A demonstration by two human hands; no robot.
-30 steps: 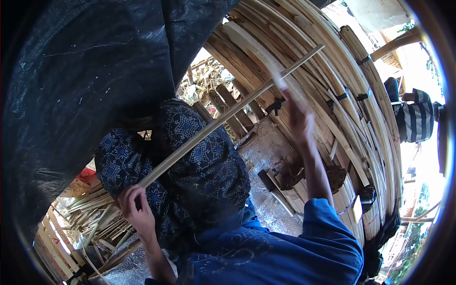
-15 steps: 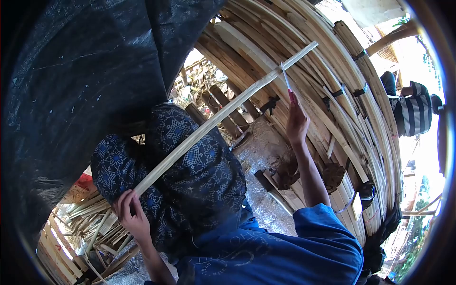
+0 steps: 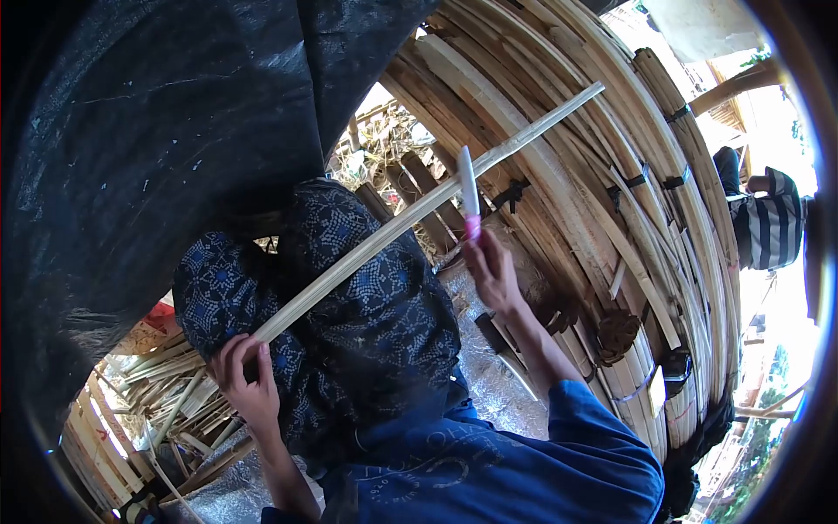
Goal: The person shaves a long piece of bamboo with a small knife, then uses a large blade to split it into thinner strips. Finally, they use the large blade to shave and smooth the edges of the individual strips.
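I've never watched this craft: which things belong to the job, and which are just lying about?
In use:
pale strip, its near end in the left hand
knife, in the right hand

Seemingly just lying about:
long slats stacked alongside
thin pieces heaped at lower left

Glare at right — fisheye warp, dark corners

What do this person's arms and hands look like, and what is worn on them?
The loose blue cloth sleeve on the right arm ends near the elbow. The left hand and right hand are bare: no gloves, watch or bracelet visible.
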